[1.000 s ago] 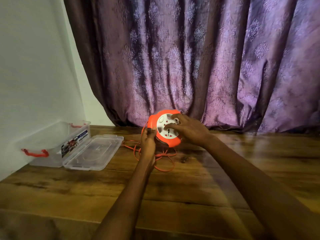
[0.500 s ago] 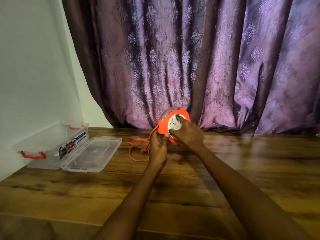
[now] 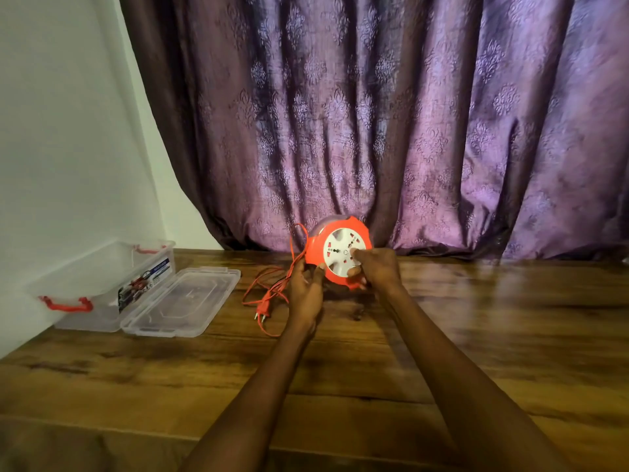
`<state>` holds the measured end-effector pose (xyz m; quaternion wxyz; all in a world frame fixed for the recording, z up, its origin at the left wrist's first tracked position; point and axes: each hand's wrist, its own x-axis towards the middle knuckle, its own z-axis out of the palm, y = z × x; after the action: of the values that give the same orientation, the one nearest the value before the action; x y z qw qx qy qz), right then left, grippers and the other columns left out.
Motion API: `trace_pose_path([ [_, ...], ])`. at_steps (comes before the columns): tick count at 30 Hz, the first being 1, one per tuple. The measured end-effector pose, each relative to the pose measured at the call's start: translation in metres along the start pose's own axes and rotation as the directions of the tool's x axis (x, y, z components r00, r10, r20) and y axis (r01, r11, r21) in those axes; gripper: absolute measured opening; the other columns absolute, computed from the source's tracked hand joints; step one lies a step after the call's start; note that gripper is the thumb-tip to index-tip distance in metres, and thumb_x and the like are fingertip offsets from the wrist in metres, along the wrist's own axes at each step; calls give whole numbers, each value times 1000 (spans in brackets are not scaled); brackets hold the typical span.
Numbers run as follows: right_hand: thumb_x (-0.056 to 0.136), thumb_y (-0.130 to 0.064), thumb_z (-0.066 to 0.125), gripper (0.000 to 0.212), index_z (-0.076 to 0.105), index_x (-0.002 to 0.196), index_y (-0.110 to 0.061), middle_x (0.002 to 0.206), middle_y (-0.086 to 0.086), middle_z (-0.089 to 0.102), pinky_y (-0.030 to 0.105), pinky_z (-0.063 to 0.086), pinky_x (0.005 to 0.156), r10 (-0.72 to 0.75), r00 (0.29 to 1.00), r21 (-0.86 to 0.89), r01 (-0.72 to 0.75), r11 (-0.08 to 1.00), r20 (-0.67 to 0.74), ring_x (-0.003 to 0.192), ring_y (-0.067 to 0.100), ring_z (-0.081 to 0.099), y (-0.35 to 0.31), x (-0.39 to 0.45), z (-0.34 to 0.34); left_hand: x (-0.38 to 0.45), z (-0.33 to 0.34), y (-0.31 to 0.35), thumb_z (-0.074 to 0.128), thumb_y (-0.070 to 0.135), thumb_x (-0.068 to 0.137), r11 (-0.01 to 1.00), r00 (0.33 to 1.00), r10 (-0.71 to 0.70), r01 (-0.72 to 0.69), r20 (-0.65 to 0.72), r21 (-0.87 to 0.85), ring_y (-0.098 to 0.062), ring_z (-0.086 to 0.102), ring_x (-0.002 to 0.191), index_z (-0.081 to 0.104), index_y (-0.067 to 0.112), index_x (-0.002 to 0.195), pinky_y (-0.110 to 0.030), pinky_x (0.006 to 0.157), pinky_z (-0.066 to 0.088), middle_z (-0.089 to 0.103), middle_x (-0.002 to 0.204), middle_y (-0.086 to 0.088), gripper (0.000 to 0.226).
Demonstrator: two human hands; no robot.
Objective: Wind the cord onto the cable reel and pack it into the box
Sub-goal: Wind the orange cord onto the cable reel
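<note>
orange cable reel (image 3: 337,253) held upright, cord (image 3: 272,291) loose on table, clear box (image 3: 102,284) open

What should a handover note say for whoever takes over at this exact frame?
Left hand grips the cable reel at its left rim; right hand has fingers on the white socket face.
Loose orange cord and plug lie on the table, left of the reel.
Box sits open at left, lid flat beside it.
Done: some cord wound, amount unclear.
Left: finish winding, put reel in box.
</note>
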<state>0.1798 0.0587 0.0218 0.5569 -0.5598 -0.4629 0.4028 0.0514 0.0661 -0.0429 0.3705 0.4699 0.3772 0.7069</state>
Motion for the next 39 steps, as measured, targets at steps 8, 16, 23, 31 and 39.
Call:
trace_pose_path([
  [8, 90, -24, 63, 32, 65, 123, -25, 117, 4, 63, 39, 46, 90, -771, 538, -607, 752, 257, 340, 108, 27, 58, -23, 11, -28, -4, -1, 1, 65, 12, 93, 990, 994, 63, -74, 90, 116, -29, 68, 102, 60, 13, 129, -37, 92, 55, 72, 111, -14, 36],
  [16, 93, -40, 59, 34, 64, 127, -38, 117, -2, 69, 40, 46, 89, -541, 428, -563, 820, -104, 724, 117, 20, 59, -57, 29, -29, -10, 1, -1, 65, 15, 92, 945, 968, 104, -168, 228, 281, -24, 64, 115, 60, 7, 130, -49, 105, 47, 68, 123, -9, 39],
  [23, 89, -58, 57, 31, 74, 106, -38, 115, -5, 65, 32, 45, 68, -652, 528, -702, 712, -8, 544, 99, 23, 67, -60, 37, -27, -20, 8, 1, 65, 23, 90, 932, 928, 137, -239, 346, 272, -20, 65, 115, 60, 25, 130, -50, 103, 49, 69, 125, -2, 40],
  [31, 90, -43, 56, 30, 75, 84, -20, 71, 2, 74, 32, 53, 70, -609, 776, -769, 489, 412, 167, 84, 29, 70, -81, 49, 1, -25, 12, -1, 68, 35, 87, 981, 932, 51, -114, 359, 157, -24, 66, 115, 61, 32, 128, -57, 97, 52, 70, 124, 2, 42],
  [39, 100, 0, 41, 30, 52, 72, -3, 35, 1, 55, 14, 30, 28, -115, 993, 18, 115, 993, -8, 24, 11, 44, -94, 88, 1, -16, 10, -9, 71, 34, 83, 999, 949, -30, 37, 315, -15, -50, 63, 111, 66, 21, 121, -77, 92, 43, 69, 121, -17, 41],
])
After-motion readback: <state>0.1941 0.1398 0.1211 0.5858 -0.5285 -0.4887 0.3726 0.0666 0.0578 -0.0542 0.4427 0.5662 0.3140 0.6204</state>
